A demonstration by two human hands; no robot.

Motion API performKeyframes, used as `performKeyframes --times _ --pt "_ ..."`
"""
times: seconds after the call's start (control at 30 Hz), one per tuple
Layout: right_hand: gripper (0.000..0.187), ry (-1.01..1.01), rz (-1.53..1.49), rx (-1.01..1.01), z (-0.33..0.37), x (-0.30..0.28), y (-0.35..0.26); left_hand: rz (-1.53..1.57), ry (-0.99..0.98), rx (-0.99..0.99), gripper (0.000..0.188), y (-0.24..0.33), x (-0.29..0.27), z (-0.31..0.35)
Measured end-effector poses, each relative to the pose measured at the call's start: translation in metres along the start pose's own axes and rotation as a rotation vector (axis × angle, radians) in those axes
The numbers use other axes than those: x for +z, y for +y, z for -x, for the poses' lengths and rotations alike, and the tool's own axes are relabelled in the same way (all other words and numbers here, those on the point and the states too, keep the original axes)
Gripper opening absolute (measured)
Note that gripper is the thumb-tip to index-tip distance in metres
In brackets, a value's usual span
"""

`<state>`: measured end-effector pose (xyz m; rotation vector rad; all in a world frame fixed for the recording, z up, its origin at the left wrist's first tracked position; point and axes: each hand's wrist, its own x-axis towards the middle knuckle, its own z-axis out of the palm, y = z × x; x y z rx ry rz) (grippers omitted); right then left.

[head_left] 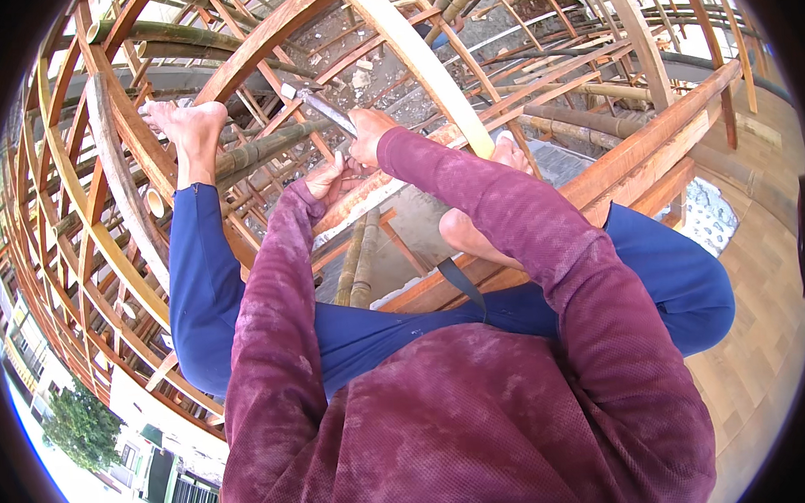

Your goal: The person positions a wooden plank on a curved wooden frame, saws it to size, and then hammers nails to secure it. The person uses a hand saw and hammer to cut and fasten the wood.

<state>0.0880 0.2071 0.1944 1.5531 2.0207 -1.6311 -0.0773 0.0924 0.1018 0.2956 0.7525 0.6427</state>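
Observation:
My right hand (pixel 372 135) is wrapped round the handle of a hammer (pixel 330 111). The hammer points up and left from my fist, its metal head above the open frame. Lower and to the left, my left hand (pixel 331 179) is at a wooden beam (pixel 358 205), thumb and fingers drawn together. Whatever those fingers hold, if anything, is too small to make out. A pale-edged curved timber (pixel 427 69) rises just beyond my right hand.
I sit astride the timber frame, my bare left foot (pixel 190 126) braced on a brown post (pixel 137 141). Bamboo poles (pixel 270 148) and many wooden slats surround me. Rubble-strewn ground (pixel 361 80) shows far below. A thick beam (pixel 651 145) runs at the right.

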Motion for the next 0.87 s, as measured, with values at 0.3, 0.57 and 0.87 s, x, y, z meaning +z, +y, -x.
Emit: performKeyframes --times 0.3,0.57,0.87 --pt "0.018 -0.133 -0.381 -0.028 0.021 -0.130 -0.015 -0.346 -0.170 -0.189 0.082 0.014 0.027 -0.003" --pt "0.013 0.094 -0.712 0.093 0.040 -0.190 0.026 -0.554 -0.169 -0.180 0.058 -0.005 0.000 -0.016" --pt "0.019 0.140 -1.231 0.218 0.041 -0.152 0.071 -0.752 0.480 0.312 0.037 0.083 0.068 -0.051"
